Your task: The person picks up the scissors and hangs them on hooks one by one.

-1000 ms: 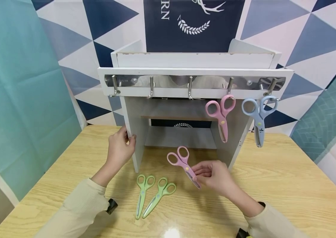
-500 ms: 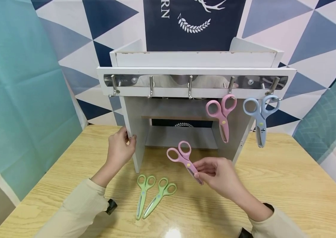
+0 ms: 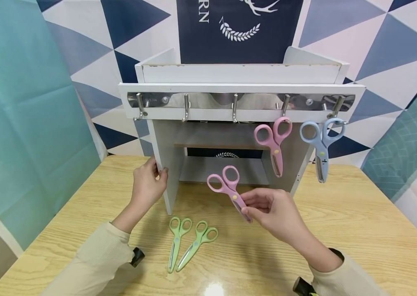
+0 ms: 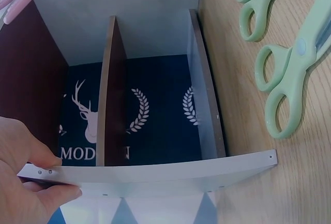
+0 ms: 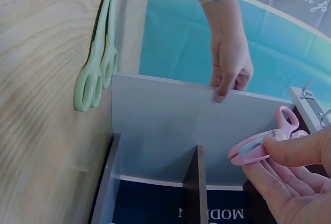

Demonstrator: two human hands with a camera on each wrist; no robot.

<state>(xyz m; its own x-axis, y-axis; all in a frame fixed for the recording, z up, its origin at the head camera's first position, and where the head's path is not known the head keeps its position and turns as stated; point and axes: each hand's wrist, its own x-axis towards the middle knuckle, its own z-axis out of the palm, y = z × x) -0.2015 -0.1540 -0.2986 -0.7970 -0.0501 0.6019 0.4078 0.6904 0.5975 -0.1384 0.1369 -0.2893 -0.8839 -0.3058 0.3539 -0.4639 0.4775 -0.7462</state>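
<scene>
Between the thumb and fingers of my right hand a pair of pink scissors is pinched by the blade end, handle loops up, in front of the white shelf unit. My left hand grips the front edge of the unit's left side panel; the left wrist view shows its thumb and fingers on either side of that panel. Another pair of pink scissors hangs by one loop from a metal hook, and blue scissors hang from the rightmost hook. Two green scissors lie on the table.
A metal hook rail runs across the unit's upper front; its left hook, second hook and middle hook carry nothing. The wooden table lies beneath. A patterned cloth hangs behind.
My right hand has raised the pink scissors slightly, and their loops stand higher before the unit. My left hand stays on the side panel.
</scene>
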